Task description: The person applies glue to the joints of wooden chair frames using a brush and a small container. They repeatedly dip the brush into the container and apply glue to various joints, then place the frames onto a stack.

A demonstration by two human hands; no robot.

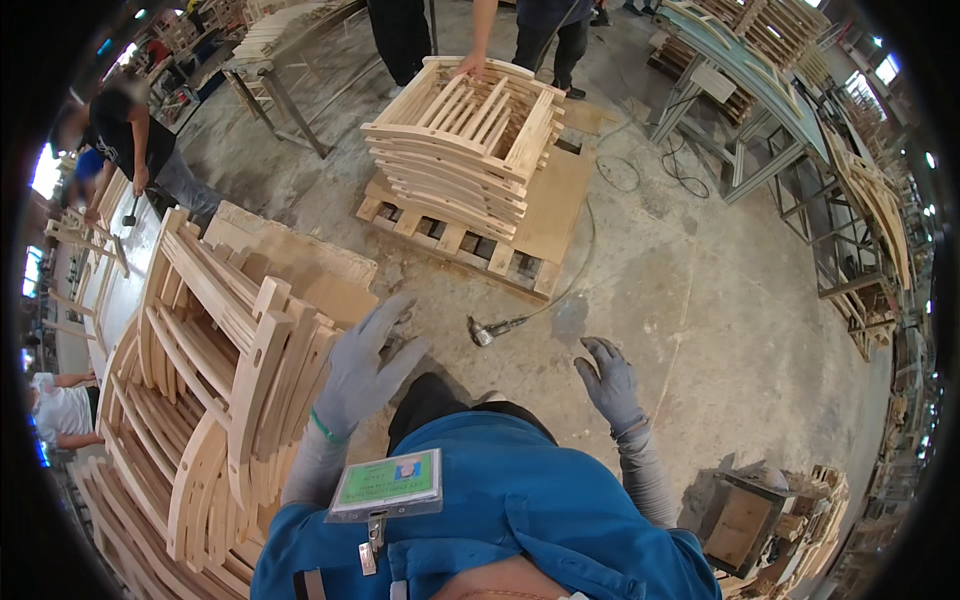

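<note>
Both my hands wear grey gloves and are held out in front of me. My left hand (365, 375) has its fingers spread and holds nothing; it is beside a tall pile of curved wooden chair frames (255, 385) on my left. Over the concrete floor on the right, my right hand (609, 383) is raised with fingers apart and nothing in it. On the floor ahead, between the hands, lies an angle grinder (484, 331) with a cord or hose running off. Farther ahead, slatted wooden frames (455, 150) are stacked on a pallet (450, 240).
A co-worker's hand (470, 66) rests on the far stack. At the left, another person (125, 130) holds a mallet (130, 215) by a table. A metal-legged workbench (750, 95) stands far right. Near right is a box (740, 525) beside wood pieces.
</note>
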